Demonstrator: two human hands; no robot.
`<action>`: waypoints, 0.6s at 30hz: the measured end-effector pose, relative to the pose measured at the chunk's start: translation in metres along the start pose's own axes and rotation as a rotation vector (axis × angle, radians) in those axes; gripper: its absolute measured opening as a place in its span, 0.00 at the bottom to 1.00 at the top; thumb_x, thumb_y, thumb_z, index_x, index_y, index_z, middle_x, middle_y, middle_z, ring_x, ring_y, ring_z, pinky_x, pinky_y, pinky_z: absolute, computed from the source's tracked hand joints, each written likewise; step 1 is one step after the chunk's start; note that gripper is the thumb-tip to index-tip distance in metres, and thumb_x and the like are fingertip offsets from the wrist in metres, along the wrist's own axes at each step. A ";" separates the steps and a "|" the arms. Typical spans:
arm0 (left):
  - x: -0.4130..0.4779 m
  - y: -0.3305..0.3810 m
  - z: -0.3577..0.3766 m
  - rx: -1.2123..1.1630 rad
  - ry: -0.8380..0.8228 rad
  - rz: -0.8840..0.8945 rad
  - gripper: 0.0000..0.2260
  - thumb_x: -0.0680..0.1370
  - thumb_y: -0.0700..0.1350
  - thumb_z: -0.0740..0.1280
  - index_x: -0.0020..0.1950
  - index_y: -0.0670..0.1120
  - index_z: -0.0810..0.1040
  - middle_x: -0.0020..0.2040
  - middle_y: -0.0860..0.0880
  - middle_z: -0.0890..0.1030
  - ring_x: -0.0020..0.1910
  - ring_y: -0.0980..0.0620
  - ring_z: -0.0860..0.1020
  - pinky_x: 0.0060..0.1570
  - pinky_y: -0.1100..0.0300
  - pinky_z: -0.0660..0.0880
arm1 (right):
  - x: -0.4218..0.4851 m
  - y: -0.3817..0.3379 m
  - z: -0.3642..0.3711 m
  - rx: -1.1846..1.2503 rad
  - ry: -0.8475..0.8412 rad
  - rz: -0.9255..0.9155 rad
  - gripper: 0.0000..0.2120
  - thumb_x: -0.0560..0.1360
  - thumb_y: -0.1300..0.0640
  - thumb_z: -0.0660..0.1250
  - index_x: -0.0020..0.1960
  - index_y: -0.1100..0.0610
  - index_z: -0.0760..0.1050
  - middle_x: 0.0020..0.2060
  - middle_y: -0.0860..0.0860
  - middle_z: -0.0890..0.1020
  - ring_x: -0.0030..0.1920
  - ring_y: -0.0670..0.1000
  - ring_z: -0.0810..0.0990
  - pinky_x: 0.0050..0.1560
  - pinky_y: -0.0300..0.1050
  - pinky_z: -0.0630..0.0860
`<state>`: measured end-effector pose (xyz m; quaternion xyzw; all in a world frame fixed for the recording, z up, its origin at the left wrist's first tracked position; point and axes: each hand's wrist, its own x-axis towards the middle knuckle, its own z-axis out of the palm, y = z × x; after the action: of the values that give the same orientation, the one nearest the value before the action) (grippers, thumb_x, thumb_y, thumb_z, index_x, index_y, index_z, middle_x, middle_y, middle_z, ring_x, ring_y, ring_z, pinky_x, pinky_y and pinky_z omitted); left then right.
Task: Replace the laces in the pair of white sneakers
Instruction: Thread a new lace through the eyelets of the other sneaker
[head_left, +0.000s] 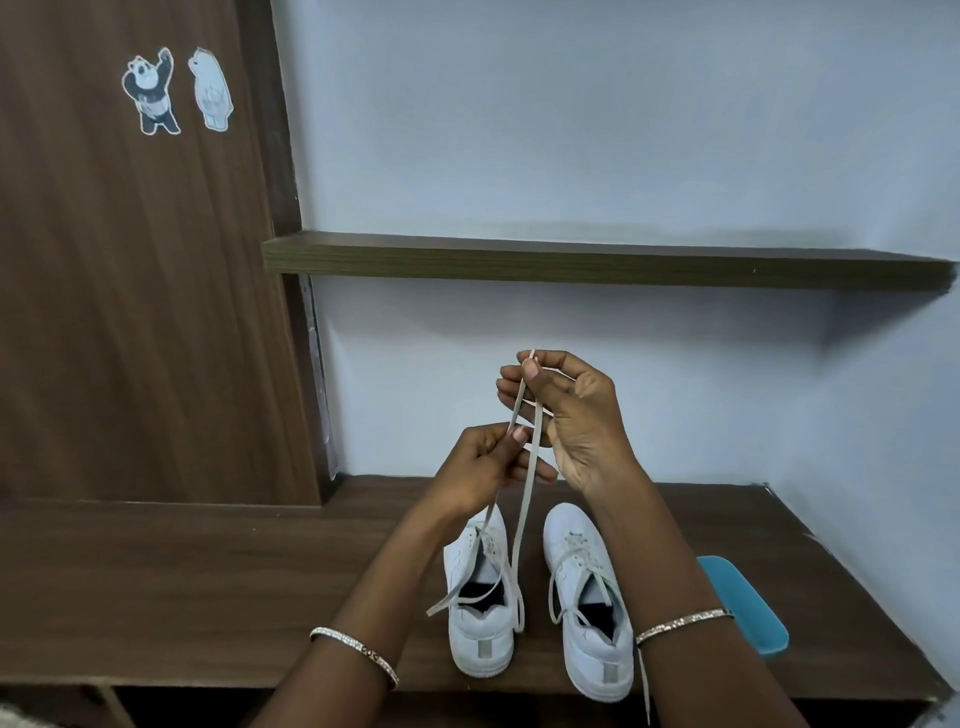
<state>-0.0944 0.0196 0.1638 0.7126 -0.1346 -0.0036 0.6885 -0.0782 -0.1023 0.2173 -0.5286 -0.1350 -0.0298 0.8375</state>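
White lace (521, 519) from the left sneaker (480, 642) is pinched by both hands, left hand (480, 467) below right hand (569, 423).

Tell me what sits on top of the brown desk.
On the desk stand two white sneakers, left sneaker and right sneaker, heels nearest. A blue object lies beside them, partly covered by the right forearm. The left wrist hides part of the left sneaker's toe.
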 end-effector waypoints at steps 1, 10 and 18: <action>-0.001 0.000 0.001 0.009 -0.005 -0.001 0.15 0.85 0.46 0.56 0.55 0.39 0.79 0.42 0.39 0.85 0.44 0.43 0.85 0.58 0.45 0.78 | 0.001 0.002 0.000 0.026 -0.002 0.013 0.11 0.77 0.61 0.70 0.58 0.66 0.79 0.47 0.61 0.86 0.48 0.58 0.86 0.52 0.52 0.83; -0.016 -0.029 -0.013 0.007 -0.194 -0.167 0.22 0.83 0.58 0.54 0.46 0.43 0.78 0.32 0.50 0.59 0.29 0.54 0.60 0.37 0.57 0.76 | 0.024 -0.006 -0.027 -0.009 0.123 -0.067 0.09 0.82 0.60 0.62 0.49 0.61 0.79 0.32 0.49 0.75 0.27 0.44 0.64 0.28 0.37 0.61; -0.006 0.000 -0.021 0.009 -0.014 -0.031 0.17 0.84 0.54 0.57 0.40 0.47 0.72 0.30 0.51 0.59 0.29 0.54 0.56 0.26 0.65 0.57 | 0.022 0.020 -0.062 -0.370 0.182 0.086 0.16 0.84 0.50 0.59 0.46 0.58 0.78 0.31 0.48 0.65 0.30 0.46 0.61 0.32 0.41 0.61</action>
<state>-0.0961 0.0418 0.1642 0.7178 -0.1282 -0.0186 0.6841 -0.0412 -0.1466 0.1802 -0.6737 -0.0283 -0.0657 0.7355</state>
